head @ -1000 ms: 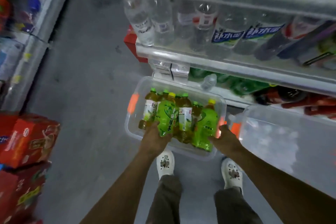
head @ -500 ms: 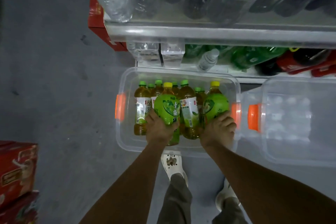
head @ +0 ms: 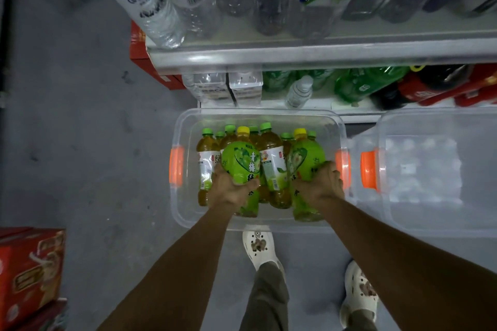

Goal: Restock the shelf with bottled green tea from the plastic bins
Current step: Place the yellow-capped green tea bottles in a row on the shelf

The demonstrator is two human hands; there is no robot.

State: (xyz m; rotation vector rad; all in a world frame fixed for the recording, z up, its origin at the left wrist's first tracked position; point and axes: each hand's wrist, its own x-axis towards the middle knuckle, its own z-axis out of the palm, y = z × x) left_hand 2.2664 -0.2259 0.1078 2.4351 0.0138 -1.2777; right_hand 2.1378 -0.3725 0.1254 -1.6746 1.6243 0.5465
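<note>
Head view looks straight down at a clear plastic bin (head: 185, 212) on the grey floor (head: 80, 142), orange handles on both short ends; its far rim sits just beside the bottom shelf (head: 309, 103), and its right end nearly touches a second clear bin (head: 430, 217), so there's not much room on that side; the left side is open floor out to the red cartons (head: 27, 277). The green tea bottles (head: 208, 166) stand bunched in the middle of the bin, amber ones with green caps. The left hand (head: 231, 191) has its fingers wrapped around a bright green bottle (head: 242, 166) with a yellow cap; the right hand (head: 320, 185) grips another yellow-capped green bottle (head: 306, 169) near the bin's right wall; both bottles are tilted and partly raised among the others. Directly above the bin the metal shelf edge (head: 322, 54) juts out, lined with clear water bottles (head: 150, 2); below it, green soda bottles (head: 363, 83) and red-labelled dark ones (head: 430, 86). White clogs (head: 259, 247) stand right behind the bin. Labels are in Chinese, big white characters on a blue one up top; I can't read the smaller print.
</note>
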